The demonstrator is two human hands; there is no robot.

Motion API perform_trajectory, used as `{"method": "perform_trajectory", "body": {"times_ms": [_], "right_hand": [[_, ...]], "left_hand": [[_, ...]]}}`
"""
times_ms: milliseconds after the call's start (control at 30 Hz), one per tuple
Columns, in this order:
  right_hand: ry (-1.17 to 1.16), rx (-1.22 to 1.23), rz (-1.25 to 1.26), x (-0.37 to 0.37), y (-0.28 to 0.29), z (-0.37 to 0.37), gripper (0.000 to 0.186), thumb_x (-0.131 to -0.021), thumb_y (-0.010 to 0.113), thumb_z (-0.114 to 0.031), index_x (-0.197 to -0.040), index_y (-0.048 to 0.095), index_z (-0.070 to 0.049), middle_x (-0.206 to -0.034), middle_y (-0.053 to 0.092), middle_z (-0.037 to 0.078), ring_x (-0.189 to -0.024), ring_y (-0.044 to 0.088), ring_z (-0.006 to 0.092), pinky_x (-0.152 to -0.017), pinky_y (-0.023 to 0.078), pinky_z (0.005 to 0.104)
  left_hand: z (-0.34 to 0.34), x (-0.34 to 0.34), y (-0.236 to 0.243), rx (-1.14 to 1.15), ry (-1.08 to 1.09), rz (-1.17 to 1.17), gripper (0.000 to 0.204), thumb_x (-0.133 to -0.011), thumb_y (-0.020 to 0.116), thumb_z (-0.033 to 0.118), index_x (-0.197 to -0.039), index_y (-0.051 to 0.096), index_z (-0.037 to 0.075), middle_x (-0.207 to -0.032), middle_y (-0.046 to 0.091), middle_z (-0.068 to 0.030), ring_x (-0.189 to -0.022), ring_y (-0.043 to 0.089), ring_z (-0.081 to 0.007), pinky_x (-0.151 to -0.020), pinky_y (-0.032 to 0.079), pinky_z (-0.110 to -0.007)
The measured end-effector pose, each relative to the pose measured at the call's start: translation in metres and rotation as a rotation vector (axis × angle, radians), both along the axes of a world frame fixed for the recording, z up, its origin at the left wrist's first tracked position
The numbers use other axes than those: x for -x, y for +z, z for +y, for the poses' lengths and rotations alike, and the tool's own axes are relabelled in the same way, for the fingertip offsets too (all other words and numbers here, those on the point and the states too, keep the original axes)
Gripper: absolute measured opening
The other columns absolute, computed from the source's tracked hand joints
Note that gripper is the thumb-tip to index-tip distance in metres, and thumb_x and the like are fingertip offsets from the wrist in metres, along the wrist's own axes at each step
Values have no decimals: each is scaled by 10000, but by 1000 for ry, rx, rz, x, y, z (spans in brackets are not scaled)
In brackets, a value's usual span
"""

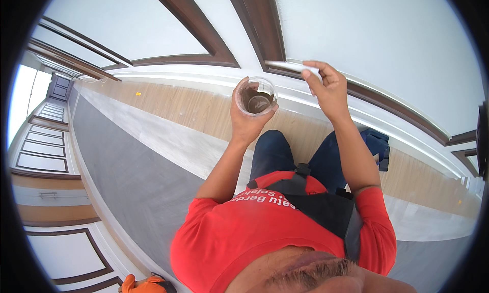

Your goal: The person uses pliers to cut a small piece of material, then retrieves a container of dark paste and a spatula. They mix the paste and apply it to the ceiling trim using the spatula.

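My left hand (243, 118) is wrapped round a clear plastic cup (264, 84) with brown paint (259, 103) coating its inside and bottom. Between the fingers and thumb of my right hand (329, 84) is a slim paintbrush (294, 66) with a whitish handle. Its narrow brown tip lies over the dark brown wall moulding (272, 41), near the corner where an upright strip meets the lower strip. Whether the tip touches the wood, I cannot tell. The cup is a little to the left of and below the brush.
White wall panels (351, 33) framed in brown moulding stand ahead, above a white skirting (193, 79). Wood-look boards (204, 106) border a grey floor strip (127, 145). My knees (273, 148) are bent close to the wall. A person in orange (147, 284) is at the lower left.
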State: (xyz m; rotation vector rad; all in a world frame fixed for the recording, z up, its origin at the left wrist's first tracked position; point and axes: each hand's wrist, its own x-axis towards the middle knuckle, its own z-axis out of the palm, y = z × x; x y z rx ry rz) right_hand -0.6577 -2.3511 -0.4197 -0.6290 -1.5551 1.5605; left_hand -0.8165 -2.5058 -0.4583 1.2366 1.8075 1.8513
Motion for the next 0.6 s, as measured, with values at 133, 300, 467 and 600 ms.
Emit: {"method": "perform_trajectory", "body": {"times_ms": [133,300,467,600], "right_hand": [[-193,-226,97,43,-5,17,283,-918,755,-176,-1139,715,-3,-794,614,-25,-656,470,36,-574,374,213],[-364,-658,128,75,20,26,228,-910,743,-132,-1098,723,-4,-831,674,70,-566,499,88,-511,395,240],[-452,-862,207,102,39,45,223,-889,758,-138,-1076,725,-21,-848,685,79,-517,503,102,-474,404,248],[-464,-907,204,111,51,46,219,-883,760,-136,-1072,726,-32,-847,686,75,-512,501,105,-472,404,249]], "left_hand": [[-10,1,1,39,16,31,891,-683,880,41,-1435,403,8,-1247,564,-121,-1138,588,-216,-989,497,-358],[-30,7,-16,82,50,-17,883,-680,871,29,-1430,405,11,-1249,560,-122,-1143,586,-219,-993,496,-358],[-40,11,-25,76,44,-70,870,-690,870,26,-1424,403,8,-1247,553,-135,-1126,595,-221,-956,507,-345],[-44,16,-32,79,52,-67,871,-690,868,21,-1426,402,8,-1245,553,-132,-1118,601,-222,-956,508,-342]]}}
